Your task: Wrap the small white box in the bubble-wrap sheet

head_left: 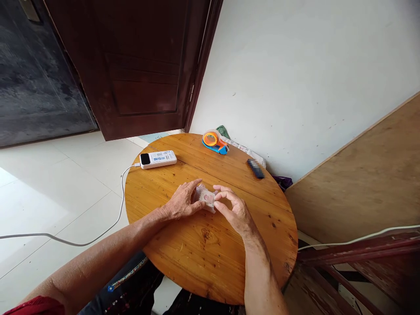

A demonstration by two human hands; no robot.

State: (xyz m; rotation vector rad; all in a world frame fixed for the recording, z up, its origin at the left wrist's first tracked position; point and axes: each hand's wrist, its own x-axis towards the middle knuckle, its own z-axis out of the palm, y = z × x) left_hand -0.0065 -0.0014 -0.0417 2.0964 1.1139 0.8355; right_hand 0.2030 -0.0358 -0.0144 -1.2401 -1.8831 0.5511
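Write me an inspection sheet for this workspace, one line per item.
Surface: round wooden table, knots and seams visible; spills, nothing seen.
Things in hand: small crumpled clear packet, between the hands.
Clutter: white device, orange-and-blue tape dispenser, dark pixelated object.
Hands: left hand and right hand bare, both at the packet; firmness of grip unclear.
Cables: white cable plugged into the device, trailing off the left edge.
Surroundings: dark red door, white wall.

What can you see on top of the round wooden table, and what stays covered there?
On the table are a white power bank, an orange-and-blue tape dispenser and a wrapped packet. The hands partly cover the packet; the wood beneath it is hidden.
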